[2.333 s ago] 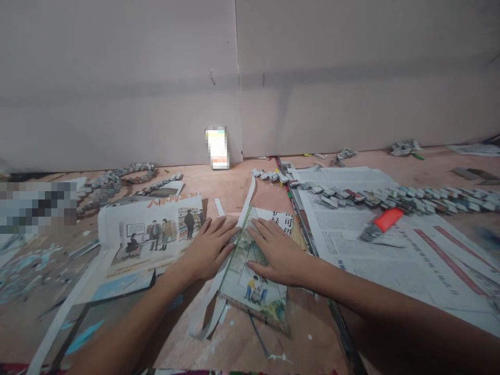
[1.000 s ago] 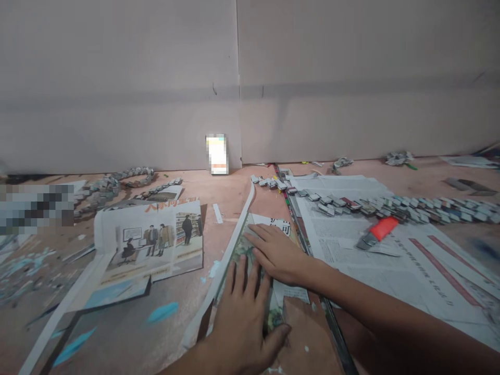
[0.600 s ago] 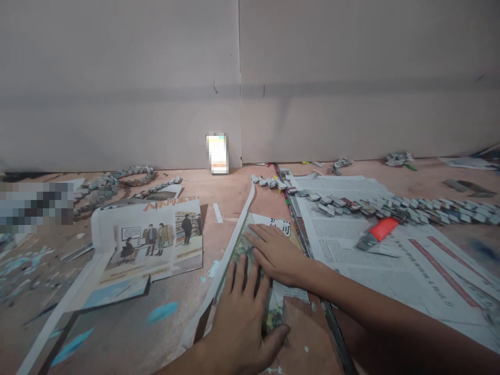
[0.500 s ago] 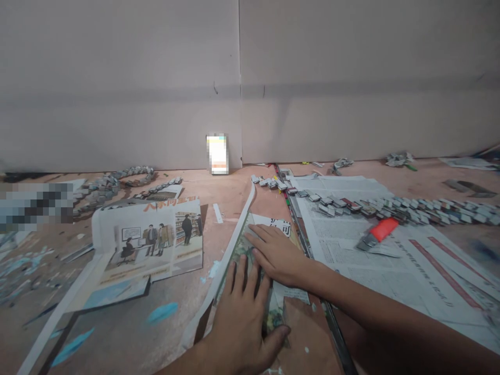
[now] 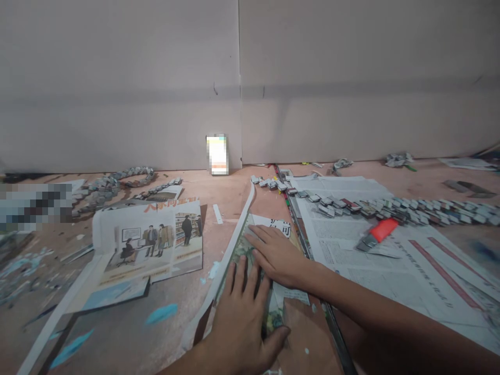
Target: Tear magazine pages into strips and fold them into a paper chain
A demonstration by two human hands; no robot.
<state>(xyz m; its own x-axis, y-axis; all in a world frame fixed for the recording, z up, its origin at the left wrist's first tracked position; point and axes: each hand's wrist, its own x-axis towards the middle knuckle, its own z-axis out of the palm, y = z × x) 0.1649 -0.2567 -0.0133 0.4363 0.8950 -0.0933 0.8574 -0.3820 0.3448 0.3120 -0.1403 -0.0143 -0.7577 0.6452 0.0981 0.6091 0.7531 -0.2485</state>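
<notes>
My left hand (image 5: 244, 307) lies palm down with its fingers spread on a printed sheet of paper (image 5: 276, 307) that has a green pattern. Just beyond it, my right hand (image 5: 277, 255) rests flat on the same sheet, fingers stretched out to the left. The right thumb is close to the left fingertips. Along the sheet's left side runs a long white paper strip (image 5: 234, 232). Much of the sheet is hidden under both hands.
A chain of folded paper pieces (image 5: 367, 207) crosses newspaper sheets (image 5: 347, 284) on the right, near a red-and-grey tool (image 5: 378, 233). Left lies an illustrated page (image 5: 152, 245); behind it is another folded-paper chain (image 5: 103, 187). A lit, blurred screen (image 5: 217, 153) leans against the wall.
</notes>
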